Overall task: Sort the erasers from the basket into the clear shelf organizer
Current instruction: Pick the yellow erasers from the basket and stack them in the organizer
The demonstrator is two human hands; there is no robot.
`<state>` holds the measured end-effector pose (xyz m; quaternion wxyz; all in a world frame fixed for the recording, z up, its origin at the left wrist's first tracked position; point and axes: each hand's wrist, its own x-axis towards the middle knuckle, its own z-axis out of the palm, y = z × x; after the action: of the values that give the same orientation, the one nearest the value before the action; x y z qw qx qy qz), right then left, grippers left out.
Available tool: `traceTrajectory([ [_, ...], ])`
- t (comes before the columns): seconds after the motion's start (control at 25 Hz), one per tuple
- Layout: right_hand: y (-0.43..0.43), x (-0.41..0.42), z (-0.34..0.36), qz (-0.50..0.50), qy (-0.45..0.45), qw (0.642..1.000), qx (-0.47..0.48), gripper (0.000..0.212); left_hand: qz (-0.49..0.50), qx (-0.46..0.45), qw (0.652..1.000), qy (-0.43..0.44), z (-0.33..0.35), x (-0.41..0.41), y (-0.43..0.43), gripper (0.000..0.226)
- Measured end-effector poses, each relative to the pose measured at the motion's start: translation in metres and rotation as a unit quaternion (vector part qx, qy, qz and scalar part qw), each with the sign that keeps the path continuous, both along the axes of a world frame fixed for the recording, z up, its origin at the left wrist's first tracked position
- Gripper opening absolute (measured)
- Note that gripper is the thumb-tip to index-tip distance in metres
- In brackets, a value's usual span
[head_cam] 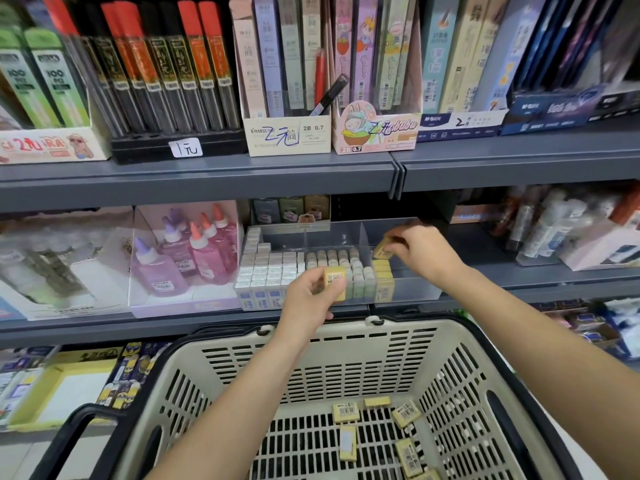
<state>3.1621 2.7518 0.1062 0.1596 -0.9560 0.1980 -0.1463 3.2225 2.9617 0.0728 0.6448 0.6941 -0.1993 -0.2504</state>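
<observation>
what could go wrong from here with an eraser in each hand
The right hand pinches a tilted yellow eraser above the yellow stack; set down crooked, it might topple that stack. The left hand holds a second eraser in front of the pastel erasers, so it might bump them or land in the wrong compartment.

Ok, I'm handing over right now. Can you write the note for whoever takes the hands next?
Left hand: grips a yellow rectangular eraser in front of the clear plastic shelf organizer.
Right hand: pinches another yellow eraser over the organizer's right compartment.
Done: a short row of yellow erasers stands in that compartment.
To do: place both held erasers, then the loose yellow erasers, at least six, on the floor of the beige plastic basket.
</observation>
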Motion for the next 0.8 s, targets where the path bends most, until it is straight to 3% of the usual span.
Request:
traceTrajectory([
  [0.32, 0.004, 0.013, -0.019, -0.013, 0.125, 0.992, -0.014, 0.023, 0.030, -0.048, 0.997, 0.051, 0.002, 0.004, 0.003, 0.021],
  [0.44, 0.012, 0.002, -0.007, -0.006, 0.053, 0.998, -0.027, 0.023, 0.013, -0.030, 0.999, 0.038, 0.004, 0.002, 0.001, 0.024],
  [0.52, 0.029, -0.007, 0.005, 0.044, -0.028, 0.998, 0.048, 0.019, -0.005, -0.012, 1.000, 0.015, 0.006, -0.002, -0.005, 0.026],
  [0.64, 0.053, -0.020, 0.017, 0.129, -0.017, 0.984, 0.124, 0.015, -0.038, -0.002, 0.999, -0.005, 0.011, -0.013, -0.015, 0.019],
  [0.8, 0.035, -0.035, 0.026, 0.097, -0.023, 0.985, 0.140, 0.008, -0.029, 0.019, 0.999, -0.018, 0.009, -0.018, -0.020, 0.012],
])
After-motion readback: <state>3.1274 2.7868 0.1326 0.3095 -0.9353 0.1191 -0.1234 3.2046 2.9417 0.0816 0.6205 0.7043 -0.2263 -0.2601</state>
